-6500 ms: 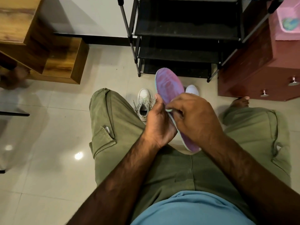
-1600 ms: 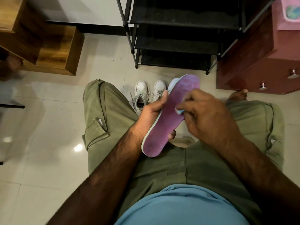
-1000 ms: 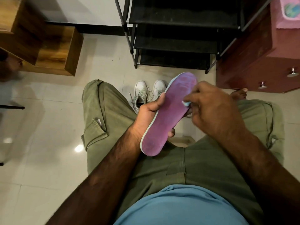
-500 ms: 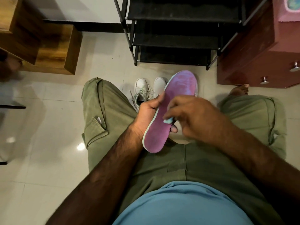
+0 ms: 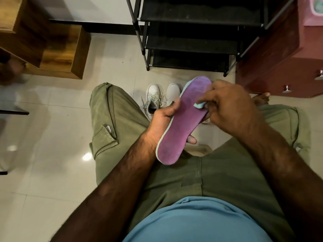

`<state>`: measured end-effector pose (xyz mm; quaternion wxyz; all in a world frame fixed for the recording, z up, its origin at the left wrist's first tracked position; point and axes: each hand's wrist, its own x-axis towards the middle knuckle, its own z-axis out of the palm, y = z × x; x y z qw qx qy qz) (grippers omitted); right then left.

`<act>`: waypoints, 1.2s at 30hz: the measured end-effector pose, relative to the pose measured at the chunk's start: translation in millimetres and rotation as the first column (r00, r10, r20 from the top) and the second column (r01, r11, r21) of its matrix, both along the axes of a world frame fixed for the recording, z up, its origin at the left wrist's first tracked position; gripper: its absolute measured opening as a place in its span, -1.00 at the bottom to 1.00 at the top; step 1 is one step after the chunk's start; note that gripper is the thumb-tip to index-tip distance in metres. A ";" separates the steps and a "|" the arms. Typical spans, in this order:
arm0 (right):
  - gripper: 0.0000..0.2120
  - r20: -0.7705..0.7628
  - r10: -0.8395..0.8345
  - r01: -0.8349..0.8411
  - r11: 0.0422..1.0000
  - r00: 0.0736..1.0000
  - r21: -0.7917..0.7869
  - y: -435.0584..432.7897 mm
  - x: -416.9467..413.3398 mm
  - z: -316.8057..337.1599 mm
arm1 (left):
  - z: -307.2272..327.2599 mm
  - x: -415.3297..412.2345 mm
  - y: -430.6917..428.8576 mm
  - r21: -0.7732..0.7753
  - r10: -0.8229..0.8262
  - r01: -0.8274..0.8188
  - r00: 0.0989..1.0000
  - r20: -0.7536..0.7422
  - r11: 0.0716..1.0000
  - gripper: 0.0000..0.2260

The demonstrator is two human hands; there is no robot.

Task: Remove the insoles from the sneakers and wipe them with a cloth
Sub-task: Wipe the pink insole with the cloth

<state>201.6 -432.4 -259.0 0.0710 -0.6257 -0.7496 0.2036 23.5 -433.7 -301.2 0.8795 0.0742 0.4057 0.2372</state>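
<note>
Blue shirt (image 5: 201, 222) and green trousers (image 5: 174, 180): lying nearest, below both wrists. Left hand (image 5: 162, 119): cradling the purple insole (image 5: 181, 126) from beneath, fingers curling round its underside, one fingertip (image 5: 191, 140) showing past its right edge, thumb pressing on its left rim. Insole: slanting face up, heel end hanging below the left fingers over the lap, toe end reaching beyond the right fingers. Right hand (image 5: 227, 109): fingers bunching together, pinching a small pale-blue cloth (image 5: 200, 105) and pressing it on the insole's face, just right of the left thumb tip. White sneakers (image 5: 153, 100): standing side by side on the tiled floor (image 5: 52, 137) just beyond the left thumb, one partly hidden behind the insole. Bare foot (image 5: 261, 99): resting right of the right knuckles. Black shoe rack (image 5: 192, 41), maroon cabinet (image 5: 279, 58), wooden unit (image 5: 57, 49): standing farthest, well beyond all fingers.
</note>
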 end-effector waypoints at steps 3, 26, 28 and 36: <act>-0.74 -0.115 0.091 -0.098 0.994 0.989 -0.052 -14.5 -16.0 1.7 | 1.0 0.4 0.2 0.001 -0.016 0.016 1.000 -0.008 1.000 -0.48; -0.77 -0.030 -0.255 0.257 0.965 0.966 0.048 3.6 -5.3 -3.5 | -1.5 0.2 1.0 -0.009 -0.004 0.004 0.999 0.045 1.000 -0.44; -0.76 -0.028 -0.251 0.253 0.966 0.967 0.062 2.6 -12.6 -5.9 | -2.0 -0.7 0.3 -0.013 -0.002 0.003 0.999 0.041 1.000 -0.43; -0.76 -0.080 -0.265 0.270 0.961 0.961 0.060 2.9 -19.2 -8.9 | -2.8 0.2 1.6 -0.011 -0.016 0.016 1.000 0.004 1.000 -0.46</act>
